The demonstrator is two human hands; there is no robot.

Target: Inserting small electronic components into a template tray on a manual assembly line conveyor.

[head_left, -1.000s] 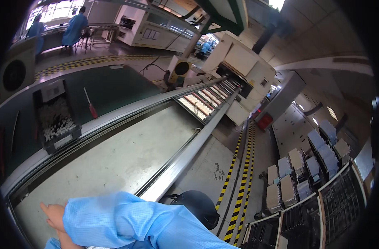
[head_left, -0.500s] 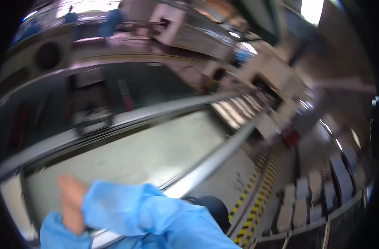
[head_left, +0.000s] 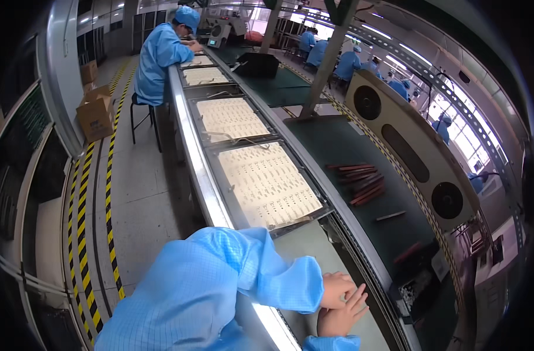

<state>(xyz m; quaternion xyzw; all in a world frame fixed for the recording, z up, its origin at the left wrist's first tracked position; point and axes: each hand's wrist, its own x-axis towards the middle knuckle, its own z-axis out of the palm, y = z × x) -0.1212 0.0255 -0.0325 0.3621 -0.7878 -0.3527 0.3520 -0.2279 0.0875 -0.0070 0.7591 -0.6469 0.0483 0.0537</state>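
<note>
My left hand [head_left: 335, 291] reaches across from a blue sleeve, its fingers loosely bent and partly covered. My right hand [head_left: 341, 317] rests against it, with fingers stretched out and spread over the left one. Neither hand shows anything held. Both are over the pale surface of the conveyor line [head_left: 305, 248], close to its near end. Just beyond them on the line lies a dark-framed tray [head_left: 270, 184] bearing a cream panel with rows of small dark marks. A similar framed panel [head_left: 232, 119] sits behind it, with a bent metal bar across the gap.
A co-worker in blue [head_left: 162, 61] sits at the line's far left side. Reddish sticks [head_left: 363, 182] lie on the green bench [head_left: 314, 143] to the right, near a long beige unit with round black openings [head_left: 410, 149]. Cardboard boxes [head_left: 95, 114] and striped floor tape [head_left: 88, 234] are left.
The view has swung to the left along the line, bringing the panels and the seated co-worker into sight. My hands stay together, now lower right in the picture.
</note>
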